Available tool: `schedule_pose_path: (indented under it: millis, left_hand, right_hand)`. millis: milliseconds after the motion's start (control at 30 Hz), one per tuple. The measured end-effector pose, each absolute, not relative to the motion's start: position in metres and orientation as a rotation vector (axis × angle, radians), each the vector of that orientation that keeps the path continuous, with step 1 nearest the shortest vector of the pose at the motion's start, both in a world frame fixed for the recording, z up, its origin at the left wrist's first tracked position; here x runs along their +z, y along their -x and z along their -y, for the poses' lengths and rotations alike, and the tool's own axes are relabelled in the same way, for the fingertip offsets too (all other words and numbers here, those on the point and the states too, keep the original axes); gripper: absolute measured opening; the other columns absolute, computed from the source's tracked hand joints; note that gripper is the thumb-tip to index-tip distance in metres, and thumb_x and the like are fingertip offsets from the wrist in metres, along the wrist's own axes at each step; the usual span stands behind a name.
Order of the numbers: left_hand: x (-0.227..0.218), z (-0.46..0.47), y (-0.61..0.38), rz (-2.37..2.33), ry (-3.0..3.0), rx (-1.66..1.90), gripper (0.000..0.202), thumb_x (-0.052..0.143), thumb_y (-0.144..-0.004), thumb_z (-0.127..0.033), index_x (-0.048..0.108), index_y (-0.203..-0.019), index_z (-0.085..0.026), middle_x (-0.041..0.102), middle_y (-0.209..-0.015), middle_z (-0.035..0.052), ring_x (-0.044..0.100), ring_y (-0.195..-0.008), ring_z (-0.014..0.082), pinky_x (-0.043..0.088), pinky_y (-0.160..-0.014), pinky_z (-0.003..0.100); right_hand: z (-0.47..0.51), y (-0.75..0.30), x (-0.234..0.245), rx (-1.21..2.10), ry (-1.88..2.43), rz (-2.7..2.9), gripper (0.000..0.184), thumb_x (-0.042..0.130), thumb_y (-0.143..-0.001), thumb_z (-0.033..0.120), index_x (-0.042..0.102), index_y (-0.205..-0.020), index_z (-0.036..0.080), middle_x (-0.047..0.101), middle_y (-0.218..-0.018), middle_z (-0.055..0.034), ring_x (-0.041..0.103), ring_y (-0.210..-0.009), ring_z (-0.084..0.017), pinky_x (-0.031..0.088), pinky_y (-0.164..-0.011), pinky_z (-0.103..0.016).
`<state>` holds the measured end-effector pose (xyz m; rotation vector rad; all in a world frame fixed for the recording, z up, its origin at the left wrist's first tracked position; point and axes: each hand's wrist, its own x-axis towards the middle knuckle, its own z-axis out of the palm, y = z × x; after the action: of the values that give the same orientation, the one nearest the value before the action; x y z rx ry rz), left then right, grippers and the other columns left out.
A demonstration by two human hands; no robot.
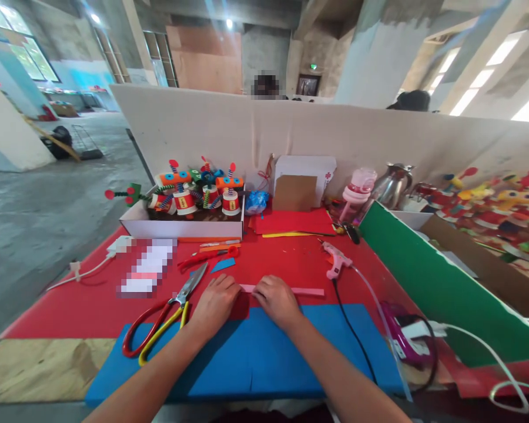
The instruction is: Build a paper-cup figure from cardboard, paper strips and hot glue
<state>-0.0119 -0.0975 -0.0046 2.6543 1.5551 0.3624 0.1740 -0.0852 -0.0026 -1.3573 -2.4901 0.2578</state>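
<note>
A narrow pink strip [308, 291] lies across the red table covering, just beyond the edge of a blue sheet [273, 352]. My left hand [217, 298] has its curled fingers closed on the strip's left part. Close beside it, my right hand [275, 296] grips the strip near its middle, and the right end sticks out past the knuckles. The fingertips of both hands are partly hidden. Left of my left hand rest large scissors [176, 311] with one red and one yellow handle. A pink glue gun [335, 258] lies to the right, beyond my right hand.
A white box [185, 228] at the back left holds several paper-cup figures. Red paper [291, 222], a blue scrap [224, 265] and red-handled scissors [207, 257] lie ahead. At right stand a green panel [441, 294], a pink bottle [358, 191] and a purple power strip [405, 338] with cables.
</note>
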Motion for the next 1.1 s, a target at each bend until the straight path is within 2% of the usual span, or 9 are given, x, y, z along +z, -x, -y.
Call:
schedule_pose_path:
  millis: [333,600,767,900,1100]
  left_hand:
    - [0.004,0.105,0.001,-1.550,-2.708,0.228,0.022,0.043,-0.090,-0.008,0.064,-0.094,-0.016,0.062,-0.093,0.0089,0.054,-0.090,0.0231,0.044,-0.079,0.037]
    - [-0.002,0.100,-0.001,-1.556,-2.661,0.287,0.023,0.042,-0.090,-0.007,0.064,-0.089,-0.016,0.060,-0.089,0.0077,0.053,-0.087,0.0213,0.045,-0.079,0.036]
    - [-0.002,0.100,0.002,-1.526,-2.665,0.289,0.024,0.041,-0.092,-0.009,0.063,-0.087,-0.015,0.060,-0.088,0.0073,0.052,-0.086,0.0203,0.045,-0.078,0.035]
    - [-0.003,0.101,0.001,-1.549,-2.627,0.297,0.024,0.041,-0.093,-0.011,0.063,-0.085,-0.015,0.060,-0.088,0.0073,0.052,-0.087,0.0207,0.044,-0.078,0.035]
    - [0.002,0.104,0.001,-1.537,-2.700,0.250,0.022,0.044,-0.092,-0.011,0.065,-0.090,-0.016,0.061,-0.090,0.0073,0.053,-0.088,0.0210,0.045,-0.077,0.035]
  right_hand:
    - [0.082,-0.179,-0.013,0.221,1.222,2.419,0.012,0.061,-0.089,0.022,0.071,-0.082,0.018,0.067,-0.078,-0.0040,0.058,-0.077,-0.016,0.042,-0.070,-0.026]
    - [0.080,-0.182,-0.015,0.286,1.201,2.394,0.009,0.065,-0.087,0.021,0.073,-0.083,0.020,0.068,-0.079,-0.0038,0.060,-0.076,-0.016,0.044,-0.069,-0.026]
    - [0.079,-0.186,-0.015,0.430,1.179,2.277,0.012,0.064,-0.087,0.020,0.071,-0.078,0.019,0.066,-0.076,-0.0031,0.061,-0.075,-0.014,0.046,-0.069,-0.024]
    - [0.079,-0.188,-0.016,0.401,1.180,2.272,0.014,0.063,-0.087,0.019,0.069,-0.074,0.018,0.065,-0.074,-0.0031,0.060,-0.074,-0.015,0.045,-0.068,-0.025]
    - [0.079,-0.188,-0.019,0.466,1.190,2.217,0.010,0.067,-0.083,0.014,0.070,-0.074,0.018,0.064,-0.074,-0.0024,0.060,-0.073,-0.015,0.046,-0.067,-0.024]
